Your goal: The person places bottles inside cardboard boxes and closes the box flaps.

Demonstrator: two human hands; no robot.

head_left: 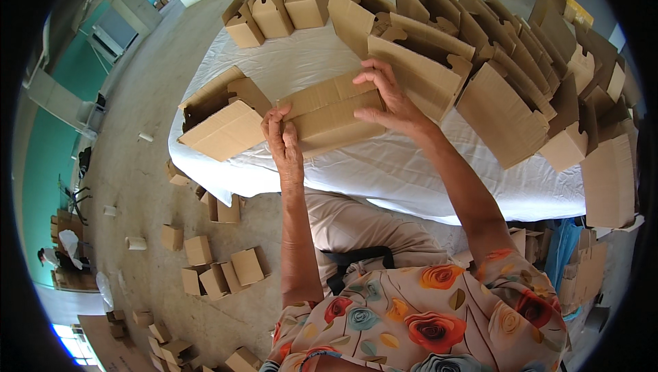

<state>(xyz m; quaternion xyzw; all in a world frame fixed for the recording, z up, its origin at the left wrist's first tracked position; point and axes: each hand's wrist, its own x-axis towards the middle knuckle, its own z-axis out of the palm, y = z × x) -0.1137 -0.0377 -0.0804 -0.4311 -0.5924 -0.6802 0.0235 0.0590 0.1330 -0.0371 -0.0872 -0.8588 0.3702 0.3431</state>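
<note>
Flat cardboard box blank [332, 115], frame centre: left hand [284, 146] pinches its left end; right hand [391, 101] fingers spread wide across its right top.

Flat carton [334, 113]: matt brown corrugated cardboard, dull, faintly ribbed; folded boxes [425, 70] beside it: same plain cardboard; desk cover [384, 166]: white cloth, matt, wrinkled; floor [137, 180]: grey concrete, rough, unpolished; blouse [425, 317]: printed floral fabric, soft, non-glossy.

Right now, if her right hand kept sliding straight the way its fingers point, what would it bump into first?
The right hand lies on the flat cardboard piece, fingers pointing left. Going on, it would probably meet the left hand gripping the piece's left edge, though depth is unclear.
</note>
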